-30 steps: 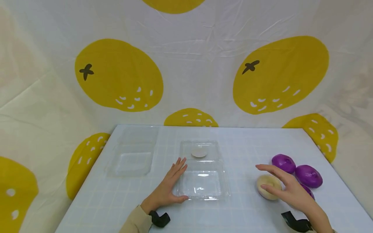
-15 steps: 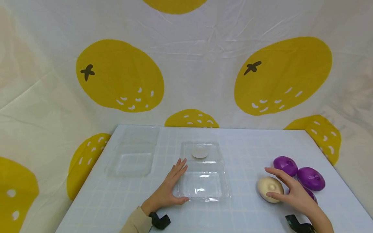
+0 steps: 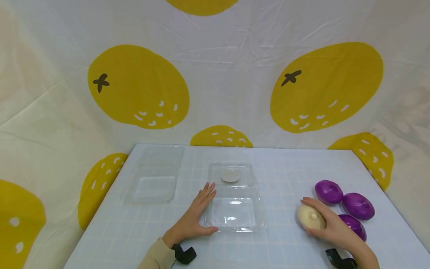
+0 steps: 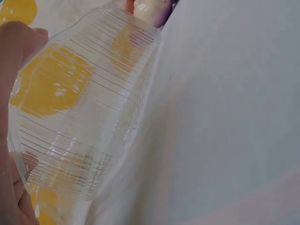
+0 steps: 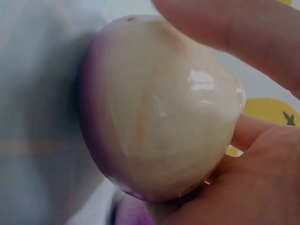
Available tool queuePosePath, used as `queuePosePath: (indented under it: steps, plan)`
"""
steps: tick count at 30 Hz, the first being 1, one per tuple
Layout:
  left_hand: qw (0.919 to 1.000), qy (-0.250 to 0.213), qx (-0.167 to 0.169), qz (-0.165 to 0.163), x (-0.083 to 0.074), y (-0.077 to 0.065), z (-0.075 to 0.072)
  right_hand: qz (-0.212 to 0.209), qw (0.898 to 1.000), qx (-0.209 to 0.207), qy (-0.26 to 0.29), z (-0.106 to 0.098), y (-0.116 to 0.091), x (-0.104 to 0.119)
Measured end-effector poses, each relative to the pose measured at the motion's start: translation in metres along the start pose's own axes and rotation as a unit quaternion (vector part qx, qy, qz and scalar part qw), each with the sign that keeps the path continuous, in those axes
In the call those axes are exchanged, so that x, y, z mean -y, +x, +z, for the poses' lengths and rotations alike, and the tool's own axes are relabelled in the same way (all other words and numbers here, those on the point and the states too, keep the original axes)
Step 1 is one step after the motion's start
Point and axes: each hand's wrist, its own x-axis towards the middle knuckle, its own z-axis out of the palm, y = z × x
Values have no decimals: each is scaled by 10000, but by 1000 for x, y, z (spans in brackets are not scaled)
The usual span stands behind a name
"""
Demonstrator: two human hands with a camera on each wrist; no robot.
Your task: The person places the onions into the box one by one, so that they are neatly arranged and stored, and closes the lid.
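Observation:
My left hand (image 3: 193, 216) lies spread along the left side of a clear plastic clamshell box (image 3: 235, 213), whose lid is folded back with a pale round sticker on it. The left wrist view has the ribbed wall of the box (image 4: 89, 108) with the thumb and fingertips at its edge. On the right, my right hand (image 3: 332, 224) grips a cream onion (image 3: 309, 217) between thumb and fingers. Close up, the onion (image 5: 159, 112) is glossy and turns purple on its table side. Part of it is hidden by the hand.
Right beside the right hand lie purple onions (image 3: 358, 206), three in all, one partly covered by the hand. A second clear clamshell box (image 3: 152, 188) stands opened at the back left of the white table (image 3: 268, 246). Behind hangs a patterned cloth (image 3: 228, 74).
The right hand has lowered and its thumb and fingers have closed around the cream onion, which it was hovering over before. The left hand has stayed at the box.

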Motion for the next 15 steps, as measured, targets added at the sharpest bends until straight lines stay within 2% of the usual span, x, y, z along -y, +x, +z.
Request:
queuePosePath:
  steps: [5,15]
  plan:
    - [10000,55,4,6,0,-1,-1,-181,9996,-107,-193,3,1,-2]
    - [9999,35,-35,99,-1,1,-1,113,9982,-361,-466,5,5,2]
